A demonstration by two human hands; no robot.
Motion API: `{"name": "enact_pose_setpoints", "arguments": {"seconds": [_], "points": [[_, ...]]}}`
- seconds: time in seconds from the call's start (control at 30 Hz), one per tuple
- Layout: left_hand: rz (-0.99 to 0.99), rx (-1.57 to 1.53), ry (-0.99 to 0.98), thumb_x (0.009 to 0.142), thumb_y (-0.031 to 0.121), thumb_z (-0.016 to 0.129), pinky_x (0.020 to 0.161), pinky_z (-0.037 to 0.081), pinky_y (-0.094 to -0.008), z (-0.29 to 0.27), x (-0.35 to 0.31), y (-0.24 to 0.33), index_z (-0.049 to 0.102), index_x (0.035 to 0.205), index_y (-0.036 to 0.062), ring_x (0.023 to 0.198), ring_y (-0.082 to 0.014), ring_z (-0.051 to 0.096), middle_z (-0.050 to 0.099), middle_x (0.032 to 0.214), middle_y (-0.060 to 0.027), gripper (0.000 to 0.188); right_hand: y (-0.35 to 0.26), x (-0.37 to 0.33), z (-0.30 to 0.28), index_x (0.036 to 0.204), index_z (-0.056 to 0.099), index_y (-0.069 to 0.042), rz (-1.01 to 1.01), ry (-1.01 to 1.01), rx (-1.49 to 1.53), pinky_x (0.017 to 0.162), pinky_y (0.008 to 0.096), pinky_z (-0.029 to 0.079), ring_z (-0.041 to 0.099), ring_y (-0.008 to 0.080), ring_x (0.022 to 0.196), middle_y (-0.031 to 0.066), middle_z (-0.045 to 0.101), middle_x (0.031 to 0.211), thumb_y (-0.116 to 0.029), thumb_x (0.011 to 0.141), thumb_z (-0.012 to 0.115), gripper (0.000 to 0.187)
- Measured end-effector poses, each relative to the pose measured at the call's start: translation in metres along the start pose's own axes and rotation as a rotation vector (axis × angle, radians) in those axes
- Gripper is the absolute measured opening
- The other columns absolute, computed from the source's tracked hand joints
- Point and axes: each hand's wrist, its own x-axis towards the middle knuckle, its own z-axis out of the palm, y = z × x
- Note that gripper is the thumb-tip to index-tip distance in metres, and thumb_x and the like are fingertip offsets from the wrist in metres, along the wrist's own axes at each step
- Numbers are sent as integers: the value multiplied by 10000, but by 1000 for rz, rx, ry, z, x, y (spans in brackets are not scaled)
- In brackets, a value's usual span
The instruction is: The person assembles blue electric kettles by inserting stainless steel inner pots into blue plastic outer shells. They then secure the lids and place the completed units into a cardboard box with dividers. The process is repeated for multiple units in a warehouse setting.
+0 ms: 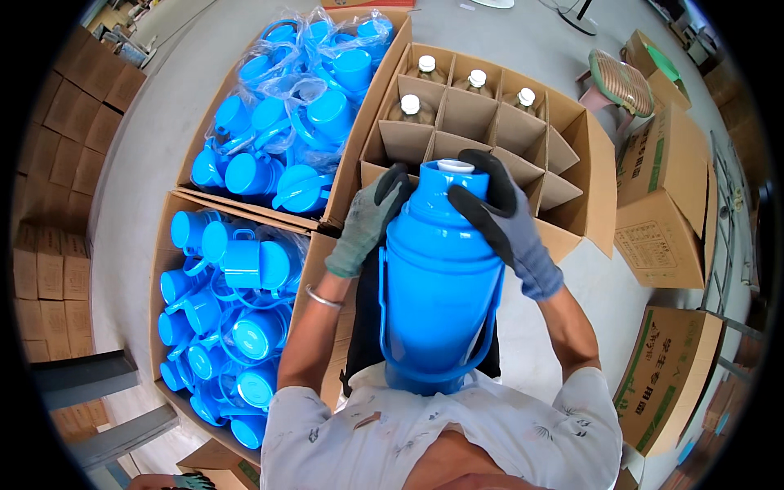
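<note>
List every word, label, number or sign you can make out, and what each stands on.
I won't copy printed wording; here is where it stands.
Upper right carton: large dark characters, plus a printed panel too small to read.
Lower right carton: large dark characters and green print.
Stacked cartons at left: faint marks, too small to read.
Blue flask: no print visible.

1. The vacuum flask [441,302] stood between the left hand [367,220] and the right hand [513,224].
2. Beyond it sat a divided carton [578,216], with bottles [478,79] in its far cells.
3. Left of the flask was a near carton [318,255] holding handled cups [241,263].
4. Just behind that, a far carton [399,47] held more cups [331,114].
5. Right of the divided carton stood a stool [618,82].
</note>
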Motion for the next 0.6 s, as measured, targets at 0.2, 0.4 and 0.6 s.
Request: {"name": "enact_pose_setpoints", "arguments": {"seconds": [0.2,0.4,0.6], "points": [[-254,-1063,-81,930,250,522,927,447,-333,62,-23,60,432,1290,-41,1115,-248,534,525,1232,-185,472,-46,-3,-51,1289,448,-37,-378,-259,135,930,400,440,533,289,1113,148,508,1257,-355,622,778,810],[-416,-721,-113,932,247,513,889,469,-325,49,-54,66,477,1237,-49,1023,-236,573,576,1122,-165,427,-80,5,-43,1234,560,-80,-472,-447,-97,926,383,444,591,240,1039,115,614,1148,-322,691,760,628],[-452,-691,-11,931,252,512,743,513,-310,-32,-47,109,551,1121,-60,747,-191,612,625,857,-122,367,-15,13,-59,1156,591,-32,-83,-163,-388,828,341,490,623,234,936,137,646,1024,-334,829,652,450]]}}
